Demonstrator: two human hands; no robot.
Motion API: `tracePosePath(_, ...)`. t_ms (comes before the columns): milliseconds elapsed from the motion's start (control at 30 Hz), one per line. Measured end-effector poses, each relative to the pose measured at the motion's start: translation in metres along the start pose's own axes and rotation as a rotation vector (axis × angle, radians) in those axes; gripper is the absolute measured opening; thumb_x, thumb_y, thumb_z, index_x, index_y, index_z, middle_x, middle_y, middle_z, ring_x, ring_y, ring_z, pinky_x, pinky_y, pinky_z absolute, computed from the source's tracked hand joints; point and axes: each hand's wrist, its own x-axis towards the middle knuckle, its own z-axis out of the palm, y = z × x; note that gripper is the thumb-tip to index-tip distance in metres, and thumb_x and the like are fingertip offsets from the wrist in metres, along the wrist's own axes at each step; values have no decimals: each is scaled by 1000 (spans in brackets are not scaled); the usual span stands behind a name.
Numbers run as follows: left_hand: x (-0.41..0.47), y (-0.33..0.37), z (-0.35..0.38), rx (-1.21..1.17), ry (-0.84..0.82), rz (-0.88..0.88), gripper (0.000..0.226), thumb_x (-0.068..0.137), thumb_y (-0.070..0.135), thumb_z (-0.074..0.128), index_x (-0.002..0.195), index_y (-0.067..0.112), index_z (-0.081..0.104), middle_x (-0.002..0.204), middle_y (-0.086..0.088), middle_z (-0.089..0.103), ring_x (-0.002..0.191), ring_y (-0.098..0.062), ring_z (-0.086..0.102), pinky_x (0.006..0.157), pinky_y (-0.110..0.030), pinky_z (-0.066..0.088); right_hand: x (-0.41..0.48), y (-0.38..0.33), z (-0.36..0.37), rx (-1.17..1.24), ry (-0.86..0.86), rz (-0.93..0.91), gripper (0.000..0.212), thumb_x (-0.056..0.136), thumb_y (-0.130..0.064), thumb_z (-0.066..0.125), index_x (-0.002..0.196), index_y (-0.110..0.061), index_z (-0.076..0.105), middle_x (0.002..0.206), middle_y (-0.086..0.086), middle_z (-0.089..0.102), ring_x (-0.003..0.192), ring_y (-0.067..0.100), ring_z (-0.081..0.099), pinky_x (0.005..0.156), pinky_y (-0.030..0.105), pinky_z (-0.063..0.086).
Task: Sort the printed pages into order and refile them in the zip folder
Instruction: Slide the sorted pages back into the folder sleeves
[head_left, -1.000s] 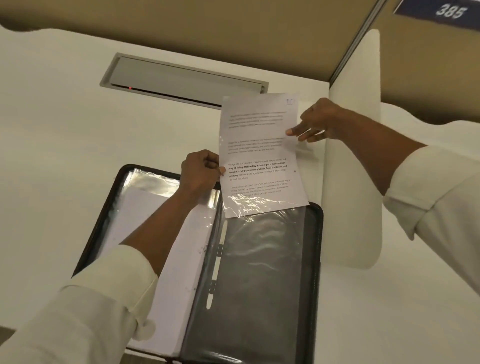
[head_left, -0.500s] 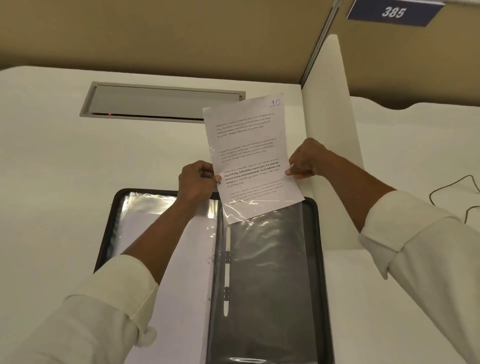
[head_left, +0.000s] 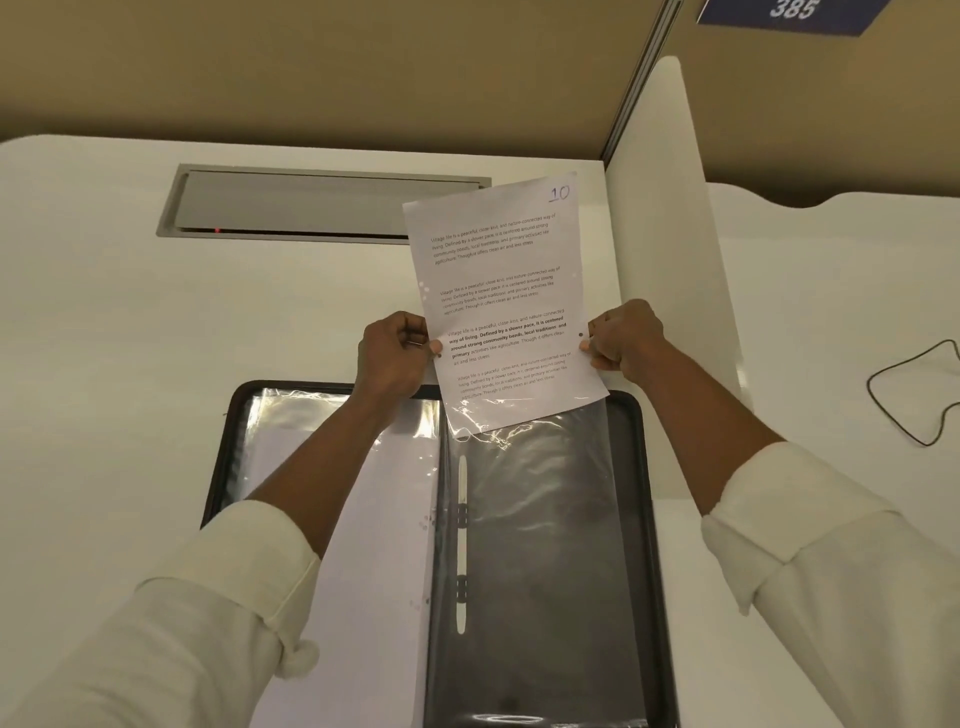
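A printed page with "10" handwritten at its top right stands upright over the open black zip folder. Its bottom edge sits just inside the mouth of a clear plastic sleeve on the folder's right side. My left hand pinches the page's left edge, and my right hand pinches its right edge at the same height. White pages in sleeves fill the folder's left side, partly hidden by my left forearm.
The folder lies on a white desk. A grey cable hatch is set into the desk behind it. A white divider panel stands just right of the page. A thin black cable lies on the neighbouring desk.
My right hand slid down the page's right edge from near the top to level with my left hand. The page has turned more upright.
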Motion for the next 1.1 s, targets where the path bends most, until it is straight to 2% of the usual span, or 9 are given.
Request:
tracePosePath(167,9,4,2,29,-2,4,15,91,7,79,101,16,73,97,-3,78,97,-27,75,91,-50,63,0,4,1,49,21,31,14,91,8,72,84,-2,66,87,16,69,68,23,72,60,39,64)
tracePosePath(300,12,6,6,33,-18,25,15,92,5,77,102,15,72,99,-3,78,97,-23,76,91,-47,63,-2,9,2,108,14,62,15,89,9,74,85,-2,65,91,17,70,71,25,74,72,45,66)
tracePosePath(467,10,5,7,24,-6,31,15,93,3,75,103,14,72,99,-3,78,96,-23,75,91,-46,63,-5,14,2,99,38,34,15,88,9,74,84,-3,65,94,18,71,76,28,78,52,35,60)
tracePosePath(600,10,3,2,3,8,22,15,94,2,74,104,13,71,101,-2,79,95,-20,75,91,-45,64,-11,11,1,97,-4,-12,25,89,11,73,75,-6,61,81,9,66,69,23,74,73,45,66)
tracePosePath(700,11,1,-1,0,16,10,16,94,3,75,104,14,72,101,-2,79,97,-24,76,92,-48,63,-14,12,2,137,-20,-8,18,88,10,74,84,-4,65,84,8,66,57,14,67,59,36,65)
tracePosePath(867,13,2,1,9,-6,25,14,96,6,73,106,14,71,103,-2,78,98,-23,76,91,-47,63,-16,22,4,44,-13,-10,14,89,9,73,94,-3,69,105,13,68,68,16,70,52,31,63)
tracePosePath(933,13,4,3,10,-7,31,13,97,5,72,105,15,70,102,-3,78,97,-22,76,91,-44,63,-19,26,3,-2,-18,-9,15,86,7,78,91,-4,69,103,13,69,69,20,71,56,33,65)
tracePosePath(1033,13,5,6,0,-14,33,16,96,2,71,102,17,70,101,-4,78,95,-21,76,91,-43,63,-20,31,2,-194,-19,-66,20,81,0,84,79,-7,65,91,15,75,78,32,76,80,46,65)
tracePosePath(1100,12,5,8,6,-25,36,16,97,2,71,102,17,70,101,-4,78,96,-21,76,91,-43,63,-23,34,0,-257,-7,-102,18,80,-1,82,79,-6,65,90,20,77,81,36,76,82,44,62)
